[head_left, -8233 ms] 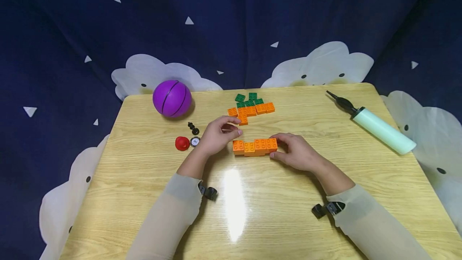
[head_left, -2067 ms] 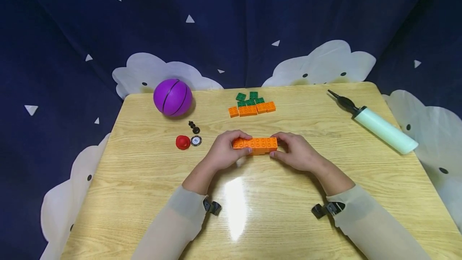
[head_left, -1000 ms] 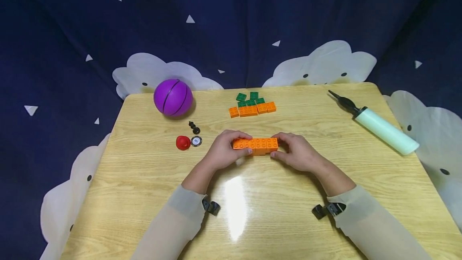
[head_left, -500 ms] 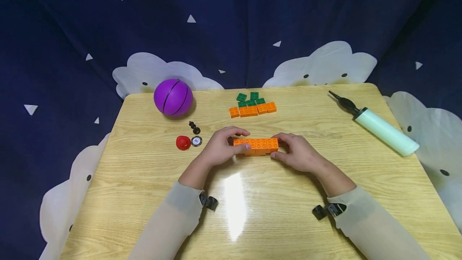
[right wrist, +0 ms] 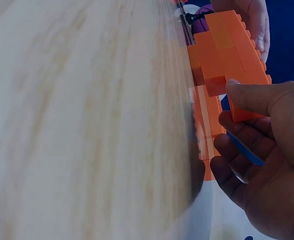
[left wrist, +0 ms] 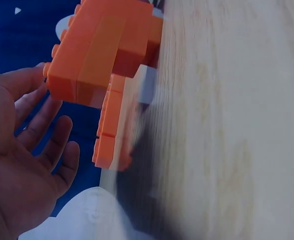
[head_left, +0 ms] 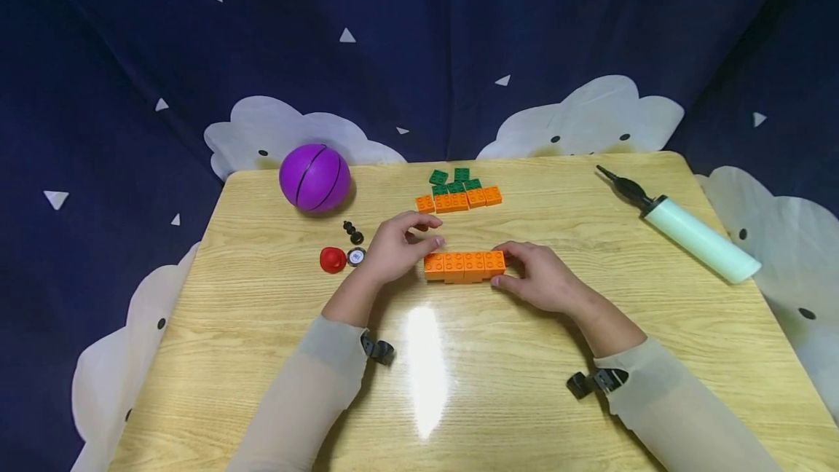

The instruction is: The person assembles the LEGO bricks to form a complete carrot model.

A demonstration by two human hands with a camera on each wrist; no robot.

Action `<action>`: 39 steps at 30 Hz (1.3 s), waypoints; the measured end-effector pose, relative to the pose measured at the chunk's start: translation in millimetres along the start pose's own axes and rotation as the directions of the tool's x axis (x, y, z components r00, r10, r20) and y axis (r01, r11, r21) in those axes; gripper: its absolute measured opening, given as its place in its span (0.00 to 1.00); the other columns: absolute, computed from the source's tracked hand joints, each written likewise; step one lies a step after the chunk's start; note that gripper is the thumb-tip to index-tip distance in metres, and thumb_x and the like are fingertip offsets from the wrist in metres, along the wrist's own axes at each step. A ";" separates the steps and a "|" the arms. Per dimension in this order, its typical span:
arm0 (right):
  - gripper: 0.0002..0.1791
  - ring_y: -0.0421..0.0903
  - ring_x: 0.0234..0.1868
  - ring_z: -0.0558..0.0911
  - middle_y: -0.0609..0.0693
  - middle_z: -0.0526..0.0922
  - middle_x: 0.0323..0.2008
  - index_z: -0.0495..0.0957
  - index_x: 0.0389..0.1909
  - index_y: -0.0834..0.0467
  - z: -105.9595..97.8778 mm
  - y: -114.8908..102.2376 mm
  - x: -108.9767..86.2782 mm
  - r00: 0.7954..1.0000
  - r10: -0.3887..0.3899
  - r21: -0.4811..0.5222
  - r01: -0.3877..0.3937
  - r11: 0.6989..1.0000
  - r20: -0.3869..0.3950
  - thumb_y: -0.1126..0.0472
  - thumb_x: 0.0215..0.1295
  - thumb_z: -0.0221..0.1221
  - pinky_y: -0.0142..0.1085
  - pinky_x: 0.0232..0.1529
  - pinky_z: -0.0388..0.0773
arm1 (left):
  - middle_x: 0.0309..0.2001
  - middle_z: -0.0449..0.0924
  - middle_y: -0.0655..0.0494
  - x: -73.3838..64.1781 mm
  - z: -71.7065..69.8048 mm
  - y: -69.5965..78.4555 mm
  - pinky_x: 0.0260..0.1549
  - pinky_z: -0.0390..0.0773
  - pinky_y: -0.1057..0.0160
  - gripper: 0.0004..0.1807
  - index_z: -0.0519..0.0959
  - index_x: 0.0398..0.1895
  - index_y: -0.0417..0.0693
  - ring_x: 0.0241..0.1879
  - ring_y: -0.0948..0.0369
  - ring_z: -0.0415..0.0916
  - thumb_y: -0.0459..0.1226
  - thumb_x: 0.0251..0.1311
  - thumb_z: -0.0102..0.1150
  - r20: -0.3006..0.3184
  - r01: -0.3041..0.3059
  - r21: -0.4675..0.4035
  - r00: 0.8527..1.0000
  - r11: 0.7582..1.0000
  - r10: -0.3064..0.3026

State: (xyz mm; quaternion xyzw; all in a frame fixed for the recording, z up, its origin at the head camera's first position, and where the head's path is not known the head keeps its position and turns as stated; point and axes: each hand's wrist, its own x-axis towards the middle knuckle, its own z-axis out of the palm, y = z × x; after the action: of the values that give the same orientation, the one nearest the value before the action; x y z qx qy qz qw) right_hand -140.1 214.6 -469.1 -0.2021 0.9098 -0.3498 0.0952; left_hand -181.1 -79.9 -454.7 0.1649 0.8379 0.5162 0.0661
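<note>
A stepped build of orange toy building bricks stands on the table, wider at its top than at its base. Its top row of studs is level. My right hand pinches the right end, the thumb on the near side in the right wrist view. My left hand is off the build, just behind and left of its left end, with relaxed fingers holding nothing. Beyond the hands lies a row of loose orange bricks, with several green bricks behind it.
A purple ball sits at the back left. Near my left hand are a black chess piece, a small red hat and a poker chip. A pale green hand pump lies along the right side of the wooden table.
One orange brick has gone from the loose row, and the build's lower top section is now filled level. My left hand gripped its left end, then let go and moved back-left; the right stayed.
</note>
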 end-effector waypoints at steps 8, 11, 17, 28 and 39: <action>0.26 0.55 0.61 0.80 0.54 0.84 0.57 0.78 0.62 0.56 -0.2 1.3 1.1 1.000 0.003 0.008 -0.003 1.000 0.002 0.55 0.66 0.71 0.55 0.64 0.73 | 0.55 0.81 0.52 13.8 -4.4 -8.9 0.55 0.80 0.53 0.18 0.84 0.57 0.46 0.55 0.53 0.77 0.41 0.67 0.70 -0.066 0.050 0.027 0.997 0.998 -0.048; 0.26 0.55 0.62 0.80 0.54 0.83 0.58 0.78 0.63 0.55 0.4 1.7 2.7 1.000 0.008 0.010 -0.008 1.000 0.000 0.54 0.66 0.71 0.55 0.65 0.73 | 0.57 0.79 0.54 19.6 -7.1 -12.5 0.57 0.79 0.53 0.18 0.84 0.57 0.47 0.57 0.52 0.76 0.41 0.66 0.70 -0.086 0.080 0.047 0.993 0.996 -0.075; 0.26 0.54 0.60 0.81 0.53 0.84 0.57 0.78 0.62 0.55 1.0 3.1 6.8 1.000 -0.003 0.016 0.003 1.000 -0.005 0.55 0.66 0.71 0.54 0.64 0.74 | 0.59 0.78 0.53 28.6 -9.9 -21.2 0.57 0.78 0.51 0.20 0.82 0.59 0.49 0.56 0.51 0.76 0.40 0.65 0.71 -0.128 0.112 0.094 0.987 0.989 -0.099; 0.26 0.54 0.60 0.81 0.55 0.84 0.57 0.78 0.63 0.57 -1.7 4.5 11.8 1.000 0.004 0.008 -0.004 1.000 -0.016 0.55 0.66 0.71 0.53 0.63 0.75 | 0.62 0.74 0.49 41.9 -6.2 -30.1 0.55 0.79 0.55 0.26 0.80 0.64 0.48 0.56 0.51 0.78 0.38 0.63 0.73 -0.147 0.192 0.077 0.973 0.978 -0.180; 0.27 0.54 0.61 0.81 0.55 0.84 0.58 0.78 0.63 0.57 -2.5 3.7 16.7 1.000 0.013 0.003 -0.013 1.000 -0.018 0.54 0.67 0.70 0.53 0.63 0.75 | 0.61 0.72 0.46 55.3 -1.1 -32.5 0.54 0.77 0.55 0.30 0.77 0.67 0.48 0.51 0.52 0.76 0.37 0.61 0.74 -0.132 0.175 0.162 0.979 0.971 -0.155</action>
State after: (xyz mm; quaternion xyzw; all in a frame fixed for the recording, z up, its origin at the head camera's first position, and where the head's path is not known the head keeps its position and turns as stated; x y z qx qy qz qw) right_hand -157.0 211.3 -470.3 -0.1930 0.9114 -0.3522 0.0897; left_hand -240.0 -75.2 -479.7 0.0688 0.8928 0.4429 0.0446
